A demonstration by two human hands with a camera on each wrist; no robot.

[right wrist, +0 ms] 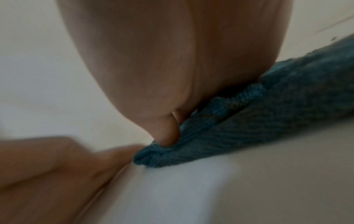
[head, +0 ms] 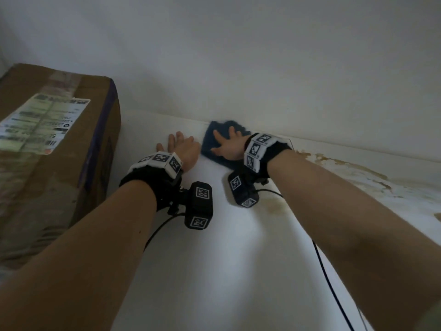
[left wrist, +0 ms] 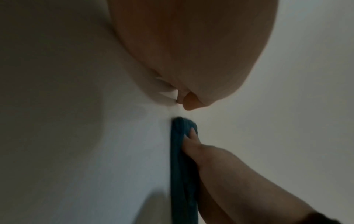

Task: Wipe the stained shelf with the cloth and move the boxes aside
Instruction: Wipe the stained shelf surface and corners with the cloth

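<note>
A dark blue cloth (head: 214, 142) lies flat on the white shelf (head: 214, 259), close to the back wall. My right hand (head: 226, 145) presses on it with spread, straight fingers; the cloth (right wrist: 249, 128) bunches under the palm in the right wrist view. My left hand (head: 181, 149) rests flat on the bare shelf just left of the cloth, fingers straight, holding nothing. In the left wrist view the cloth (left wrist: 182, 166) shows edge-on beside the right hand (left wrist: 201, 151). Brown stains (head: 346, 168) spread over the shelf to the right of my right arm.
A large cardboard box (head: 47, 151) with a shipping label stands on the shelf at the left, a hand's width from my left hand. The white back wall (head: 238, 56) rises right behind the cloth. Black cables (head: 334, 283) trail from the wrist cameras.
</note>
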